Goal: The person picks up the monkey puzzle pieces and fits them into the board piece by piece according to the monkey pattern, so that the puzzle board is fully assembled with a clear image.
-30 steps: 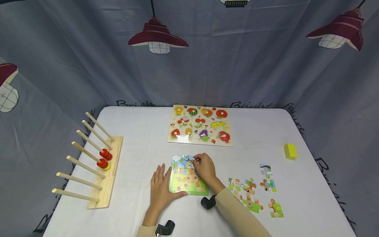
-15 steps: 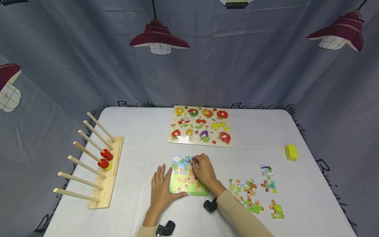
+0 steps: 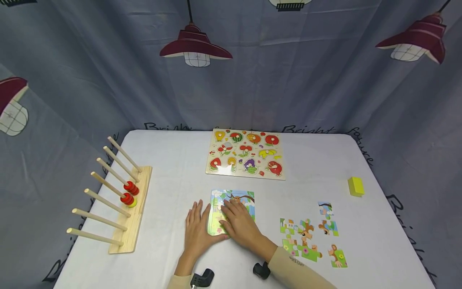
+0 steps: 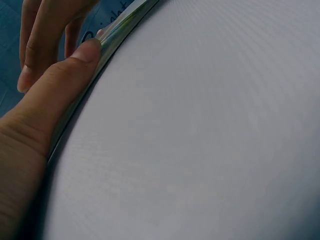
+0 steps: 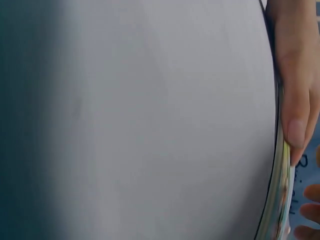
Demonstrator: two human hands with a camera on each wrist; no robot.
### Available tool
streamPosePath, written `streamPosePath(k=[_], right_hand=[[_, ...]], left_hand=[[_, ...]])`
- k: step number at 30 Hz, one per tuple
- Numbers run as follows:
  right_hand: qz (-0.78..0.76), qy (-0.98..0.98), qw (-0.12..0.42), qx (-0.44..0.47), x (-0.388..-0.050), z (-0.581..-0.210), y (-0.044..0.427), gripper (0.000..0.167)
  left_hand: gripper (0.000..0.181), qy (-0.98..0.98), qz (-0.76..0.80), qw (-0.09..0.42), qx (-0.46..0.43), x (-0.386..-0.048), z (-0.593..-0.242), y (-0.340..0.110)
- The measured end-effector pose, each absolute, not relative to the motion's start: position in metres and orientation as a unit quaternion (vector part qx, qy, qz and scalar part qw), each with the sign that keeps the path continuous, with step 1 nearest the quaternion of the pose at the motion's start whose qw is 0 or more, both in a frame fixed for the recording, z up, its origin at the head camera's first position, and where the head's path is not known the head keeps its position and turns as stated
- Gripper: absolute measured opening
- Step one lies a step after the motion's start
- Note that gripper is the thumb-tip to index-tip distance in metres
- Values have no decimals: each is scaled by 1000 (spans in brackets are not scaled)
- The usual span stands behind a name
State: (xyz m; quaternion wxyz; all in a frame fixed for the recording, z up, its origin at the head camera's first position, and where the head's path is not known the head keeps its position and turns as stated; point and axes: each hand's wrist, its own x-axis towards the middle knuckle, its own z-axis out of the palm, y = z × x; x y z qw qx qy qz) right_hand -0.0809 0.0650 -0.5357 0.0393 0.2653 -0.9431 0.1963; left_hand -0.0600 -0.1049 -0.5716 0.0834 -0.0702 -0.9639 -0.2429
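A square jigsaw board (image 3: 215, 224) with a cartoon animal picture lies at the middle front of the table. My left hand (image 3: 196, 230) rests at its left side, fingers spread, with the thumb along the near edge; in the left wrist view the thumb of the left hand (image 4: 55, 90) touches the board's edge. Flat over the picture lies my right hand (image 3: 243, 226), fingers extended, hiding much of its lower right. The right wrist view shows the right hand (image 5: 297, 90) on top of the board (image 5: 283, 185). Several loose jigsaw pieces (image 3: 309, 253) lie to the right.
A wooden rack (image 3: 135, 224) with slanted pegs and red and yellow rings stands at the left. Behind the jigsaw lies a fruit picture board (image 3: 245, 154). A yellow block (image 3: 356, 187) sits at the right. Grey curtain surrounds the white table (image 3: 173, 160).
My right hand has gone from pinching at the board's upper right to lying flat lower over the picture, uncovering a dark branch at the top right. The left hand has stayed put.
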Motion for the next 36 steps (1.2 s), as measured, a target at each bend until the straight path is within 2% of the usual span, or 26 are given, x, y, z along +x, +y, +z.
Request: streamPosePath(k=[5, 13, 29, 32, 36], right_hand=[[201, -935, -8, 291, -74, -535, 65, 56], [182, -936, -32, 300, -74, -537, 67, 60], [207, -934, -63, 285, -82, -535, 69, 59], [218, -935, -50, 276, -83, -534, 71, 57], [258, -930, 0, 262, -87, -527, 77, 51]], left_hand=[[114, -964, -233, 96, -81, -60, -572, -105], [109, -963, -234, 102, -85, -61, -571, -105], [118, -964, -240, 88, -73, -60, -570, -104], [119, -964, -242, 87, -71, -60, -571, -105], [118, -962, -248, 93, -70, -59, -572, -104]])
